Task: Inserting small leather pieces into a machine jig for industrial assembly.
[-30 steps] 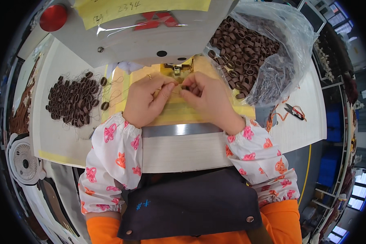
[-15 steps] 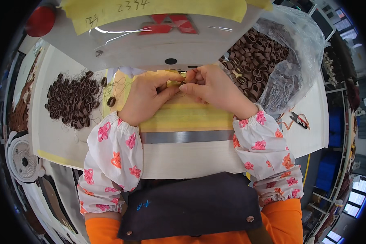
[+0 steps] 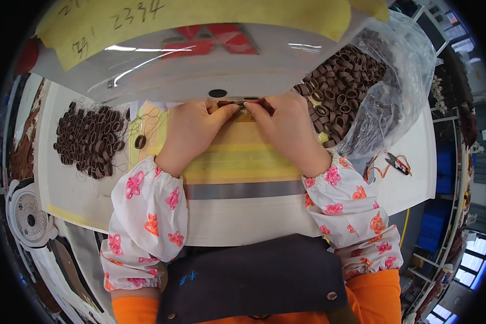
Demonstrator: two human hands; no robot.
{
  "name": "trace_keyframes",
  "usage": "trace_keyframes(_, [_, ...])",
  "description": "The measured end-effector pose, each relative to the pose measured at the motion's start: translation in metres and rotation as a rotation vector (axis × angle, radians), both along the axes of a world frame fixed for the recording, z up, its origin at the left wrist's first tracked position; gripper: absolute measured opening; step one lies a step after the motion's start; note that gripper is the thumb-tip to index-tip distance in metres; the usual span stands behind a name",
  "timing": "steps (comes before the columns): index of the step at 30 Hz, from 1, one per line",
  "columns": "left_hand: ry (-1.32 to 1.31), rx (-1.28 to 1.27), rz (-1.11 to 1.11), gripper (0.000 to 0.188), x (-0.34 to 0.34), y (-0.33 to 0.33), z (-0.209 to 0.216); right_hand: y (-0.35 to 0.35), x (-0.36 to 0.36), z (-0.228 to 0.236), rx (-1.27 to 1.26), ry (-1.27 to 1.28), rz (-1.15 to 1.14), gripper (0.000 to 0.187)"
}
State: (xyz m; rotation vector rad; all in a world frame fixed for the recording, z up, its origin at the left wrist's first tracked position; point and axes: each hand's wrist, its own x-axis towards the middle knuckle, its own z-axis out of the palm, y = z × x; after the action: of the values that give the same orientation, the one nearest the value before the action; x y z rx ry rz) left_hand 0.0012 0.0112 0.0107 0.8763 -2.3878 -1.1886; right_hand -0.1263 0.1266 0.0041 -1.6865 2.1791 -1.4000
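Under the front of the white sewing machine point(image 3: 200, 73), both hands meet at a small dark brown piece point(image 3: 240, 106), which looks like one of the brown loops and is mostly covered by fingers. My left hand point(image 3: 193, 128) pinches it from the left, thumb pointing inward. From the right, my right hand point(image 3: 286, 125) closes on it with thumb and bent fingers. The machine's lower edge hides the fingertips in part. Beneath the hands lies a yellow-taped work surface point(image 3: 240, 159). A single brown loop point(image 3: 140, 142) with trailing thread rests left of my left wrist.
At left is a heap of brown loops point(image 3: 89, 140) tangled with thread ends. A clear plastic bag point(image 3: 410, 81) at right holds many more loops point(image 3: 337, 102). Thread snips point(image 3: 398, 163) with an orange band lie near the right table edge. A white fan point(image 3: 31, 213) stands at far left.
My hands have come level on either side of the brown piece, thumbs forward, with the fingertips further under the machine. The view has shifted slightly.
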Motion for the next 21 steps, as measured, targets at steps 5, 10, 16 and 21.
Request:
trace_keyframes(5, [-0.029,0.034,0.028,0.042,0.0,0.0,0.001,-0.001,0.001,0.001,0.005,0.029,-0.012,0.007])
trace_keyframes(10, [-0.032,0.011,0.016,0.043,0.0,-0.003,0.0,-0.003,0.002,0.001,0.013,0.016,-0.016,0.008])
trace_keyframes(16, [-0.053,0.026,-0.033,0.039,0.0,-0.009,-0.005,-0.004,0.002,0.0,0.041,0.048,-0.021,0.007])
trace_keyframes(21, [-0.045,-0.005,-0.067,0.033,0.0,-0.011,-0.01,-0.001,0.001,0.004,0.115,-0.026,-0.032,0.007])
